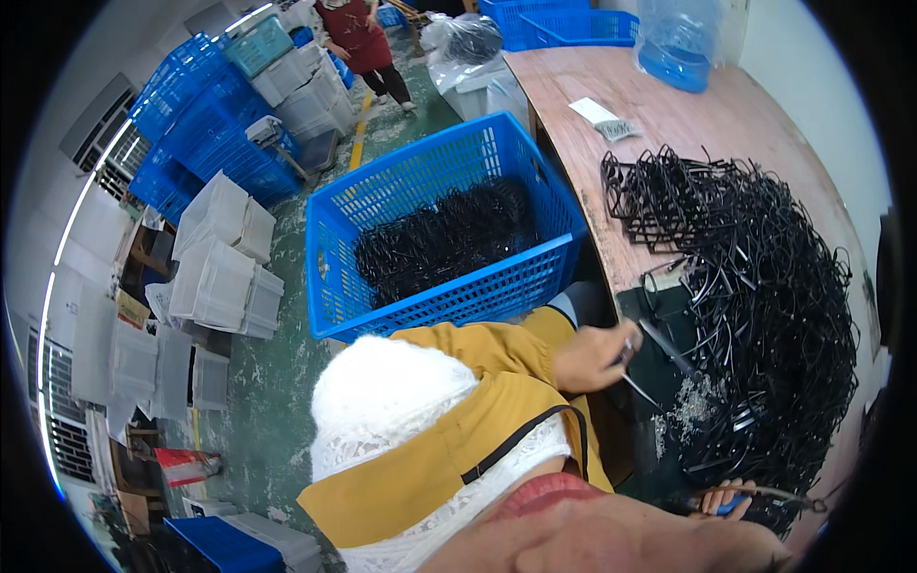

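Note:
My left hand (594, 359), in a mustard sleeve, is closed near the table edge around a small dark item with a thin, pale metal rod (642, 393) sticking out. Its exact kind is unclear. Lower right, partly hidden at the picture's bottom, my right hand (718, 500) is closed on a blue-handled tool (734, 504); its working end cannot be made out. Between and beyond both hands lies a dark green mat (659, 306) with a scatter of tiny pale parts (695, 401). A large tangled heap of black eyeglass frames (764, 315) covers the table beside them.
A blue slatted crate (439, 167) holding black frames stands beside the pinkish table (573, 81). On the tabletop are a blue water jug (676, 67) and a small packet (616, 129). Crates (215, 115) and white bins (215, 286) are stacked leftward. Another person (358, 38) stands behind.

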{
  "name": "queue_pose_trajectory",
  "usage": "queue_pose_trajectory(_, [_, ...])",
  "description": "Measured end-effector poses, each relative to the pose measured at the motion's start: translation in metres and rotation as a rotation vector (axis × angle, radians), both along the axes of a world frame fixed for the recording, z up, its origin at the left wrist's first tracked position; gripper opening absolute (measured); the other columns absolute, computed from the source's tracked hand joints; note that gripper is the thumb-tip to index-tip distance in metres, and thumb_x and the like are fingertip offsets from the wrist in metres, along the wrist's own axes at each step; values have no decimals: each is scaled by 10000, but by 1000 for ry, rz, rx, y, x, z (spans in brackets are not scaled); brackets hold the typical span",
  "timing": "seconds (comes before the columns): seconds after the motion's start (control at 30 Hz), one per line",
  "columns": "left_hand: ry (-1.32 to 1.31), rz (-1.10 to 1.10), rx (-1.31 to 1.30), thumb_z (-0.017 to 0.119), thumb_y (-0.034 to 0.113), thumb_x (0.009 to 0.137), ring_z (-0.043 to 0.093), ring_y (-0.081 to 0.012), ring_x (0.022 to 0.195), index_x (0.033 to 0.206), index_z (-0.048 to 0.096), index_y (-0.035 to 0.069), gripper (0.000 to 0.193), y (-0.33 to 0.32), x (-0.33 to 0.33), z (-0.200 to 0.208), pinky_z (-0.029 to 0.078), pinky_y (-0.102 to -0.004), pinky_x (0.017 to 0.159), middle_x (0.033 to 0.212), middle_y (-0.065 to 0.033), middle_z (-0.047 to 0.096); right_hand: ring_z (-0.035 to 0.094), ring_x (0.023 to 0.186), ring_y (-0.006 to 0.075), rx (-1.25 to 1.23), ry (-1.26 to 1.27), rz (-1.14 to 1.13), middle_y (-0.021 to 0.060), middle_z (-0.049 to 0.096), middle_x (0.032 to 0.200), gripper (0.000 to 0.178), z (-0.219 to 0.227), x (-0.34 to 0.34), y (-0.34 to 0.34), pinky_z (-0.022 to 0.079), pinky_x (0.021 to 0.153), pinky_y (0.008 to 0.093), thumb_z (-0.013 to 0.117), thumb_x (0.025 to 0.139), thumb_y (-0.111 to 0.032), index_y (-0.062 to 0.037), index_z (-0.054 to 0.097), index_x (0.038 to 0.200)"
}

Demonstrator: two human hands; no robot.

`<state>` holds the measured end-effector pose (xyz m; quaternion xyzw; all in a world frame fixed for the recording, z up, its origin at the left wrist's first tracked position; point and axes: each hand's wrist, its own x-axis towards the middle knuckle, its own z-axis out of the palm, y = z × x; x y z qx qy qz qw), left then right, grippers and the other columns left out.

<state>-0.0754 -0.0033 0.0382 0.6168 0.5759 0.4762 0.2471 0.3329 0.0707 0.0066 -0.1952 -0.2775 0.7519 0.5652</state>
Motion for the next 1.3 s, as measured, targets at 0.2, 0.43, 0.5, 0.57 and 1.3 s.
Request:
queue_pose_trajectory(0.2, [333, 581, -222, 611, 182, 868, 680, -456, 811, 1237, 456, 100, 408, -2, -56, 16, 531, -546, 725, 876, -208, 684, 432, 587, 96, 97, -260, -403, 62, 514, 894, 301, -21, 21, 3, 385, 488, 222, 499, 1088, -295, -73, 518, 1290])
queue_pose_trajectory(0.43, [-364, 447, 39, 470, -67, 874, 556, -220, 1074, 1558, 217, 13, 734, 70, -40, -8, 539, -312, 861, 1244, -140, 514, 455, 605, 100, -35, -29, -389, 40, 513, 850, 288, -13, 19, 1, 364, 504, 222, 553, 1053, -252, -76, 559, 1280])
queue_pose_trajectory(0.5, [-633, 312, -4, 430, -71, 881, 550, -288, 1203, 1576, 183, 42, 747, 70, -47, 5, 574, -397, 920, 1333, -170, 482, 462, 610, 101, 78, -37, -371, 33, 512, 838, 286, -2, 5, -8, 357, 509, 222, 569, 1044, -240, -77, 571, 1278])
queue_pose_trajectory(0.57, [-661, 281, 4, 416, -80, 879, 523, -335, 1299, 1596, 145, 63, 780, 75, -44, 11, 580, -441, 960, 1406, -198, 442, 465, 613, 106, 98, -51, -366, 38, 521, 846, 279, 7, 1, -7, 362, 511, 230, 570, 1042, -241, -75, 570, 1266])
queue_pose_trajectory(1.3, [624, -53, 88, 606, 284, 960, 665, -346, 872, 795, 661, 67, 278, 205, -9, 41, 414, -519, 957, 824, -137, 687, 611, 1101, 293, 308, -1827, -917, 120, 622, 1143, 416, -6, 45, 66, 483, 933, 469, 743, 902, -188, -129, 625, 1296])
